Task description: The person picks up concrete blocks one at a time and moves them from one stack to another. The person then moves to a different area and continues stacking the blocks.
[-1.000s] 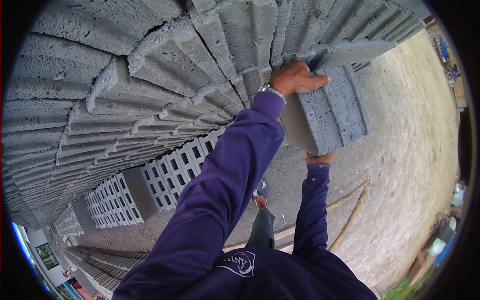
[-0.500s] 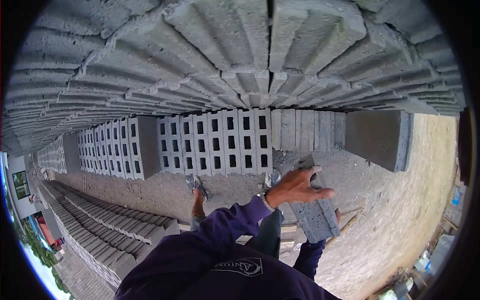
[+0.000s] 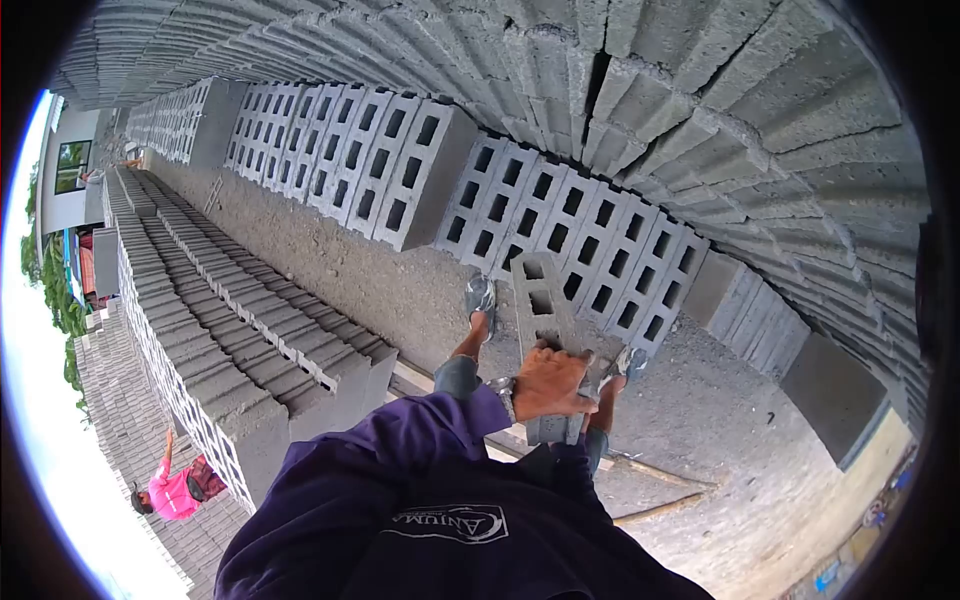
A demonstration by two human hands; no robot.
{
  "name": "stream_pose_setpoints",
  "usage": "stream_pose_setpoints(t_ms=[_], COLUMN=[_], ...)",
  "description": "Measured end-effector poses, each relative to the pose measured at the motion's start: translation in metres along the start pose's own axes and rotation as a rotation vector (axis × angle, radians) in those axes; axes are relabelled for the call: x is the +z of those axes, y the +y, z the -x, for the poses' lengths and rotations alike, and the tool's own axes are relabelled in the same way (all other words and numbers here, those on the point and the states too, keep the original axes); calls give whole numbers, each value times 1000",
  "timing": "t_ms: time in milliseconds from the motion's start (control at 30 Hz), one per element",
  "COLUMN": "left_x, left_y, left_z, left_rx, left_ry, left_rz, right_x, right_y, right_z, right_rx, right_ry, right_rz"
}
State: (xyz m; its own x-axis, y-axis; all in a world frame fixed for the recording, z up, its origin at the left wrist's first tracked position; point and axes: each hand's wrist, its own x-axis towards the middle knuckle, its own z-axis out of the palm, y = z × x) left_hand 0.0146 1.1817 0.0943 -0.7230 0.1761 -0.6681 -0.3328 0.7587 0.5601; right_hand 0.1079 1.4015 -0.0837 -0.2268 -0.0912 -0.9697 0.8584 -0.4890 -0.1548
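A grey hollow concrete block [image 3: 563,312] is held in front of my body, tilted, with its row of cells facing up towards me. My left hand [image 3: 552,383], with a watch at the wrist, lies across the lower part of the block, fingers and thumb closed over it. The purple right sleeve [image 3: 572,458] leads up behind the block's near end. My right hand is mostly hidden there, against the block. Past the held block stands a row of hollow blocks [image 3: 590,243] on the ground, cells facing me.
A tall wall of stacked blocks [image 3: 690,80] runs along the far side. Low stacked rows [image 3: 230,340] stand to the left. A person in pink [image 3: 175,490] is beyond them. Wooden strips [image 3: 660,490] lie on the ground near my feet.
My view has turned left. The held block has swung from the right to in front of my legs and tilted so its cells show. Both hands moved with it.
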Motion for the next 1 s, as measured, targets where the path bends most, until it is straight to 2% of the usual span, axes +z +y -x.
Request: stream_pose_setpoints(t_ms=[100, 167, 200, 233, 300, 333, 400, 433, 500, 533, 600, 700, 733, 767, 833, 867, 900, 967, 1000], left_x=[3, -18, -33, -42, -58, -65, -74, -78, -82, -82, -79, -70, -55, -42, -32, -23, -22, -24, -17], left_y=[-55, -84, -93, -104, -128, -137, -156, -164, -183, -194, -212, -236, -252, -263, -281, -295, -304, -324, -338], left_z=[18, 31, 38, 43, 54, 61, 76, 82, 93, 97, 105, 123, 132, 134, 134, 131, 125, 109, 99], left_rx=[17, 97, 60, 56, 57, 62, 90, 127, 113, 108, 123, 148, 203, 210, 193, 237, 245, 172, 199], left_ry=[100, 128, 87, 93, 20, -18, -66, -123, -167, -169, -220, -274, -153, -154, -2, 187, 194, 222, 333], left_rz=[-136, -272, -293, -278, -338, -353, -348, -352, -304, -279, -250, -229, -209, -201, -320, -363, -365, -405, -425], right_x=[52, 118, 177, 235, 324, 352, 395, 404, 410, 407, 389, 383, 382, 387, 405, 415, 428, 453, 460], right_y=[-13, -40, -51, -55, -41, -24, 4, 13, 34, 44, 57, 74, 78, 80, 81, 80, 77, 71, 71], right_z=[-25, -60, -51, -39, -36, -44, -62, -72, -96, -109, -123, -121, -117, -115, -112, -110, -108, -109, -118], right_rx=[-15, -291, -503, -606, -970, -961, -980, -980, -658, -645, -532, -569, -650, -640, -872, -997, -1004, -1199, -1406], right_ry=[-38, -178, -282, -454, -624, -633, -585, -592, -597, -598, -772, -765, -720, -712, -608, -570, -558, -536, -507], right_rz=[372, 890, 1038, 1165, 1703, 1715, 2400, 2413, 2573, 2586, 2441, 2408, 2353, 2360, 2433, 2409, 2412, 2361, 2275])
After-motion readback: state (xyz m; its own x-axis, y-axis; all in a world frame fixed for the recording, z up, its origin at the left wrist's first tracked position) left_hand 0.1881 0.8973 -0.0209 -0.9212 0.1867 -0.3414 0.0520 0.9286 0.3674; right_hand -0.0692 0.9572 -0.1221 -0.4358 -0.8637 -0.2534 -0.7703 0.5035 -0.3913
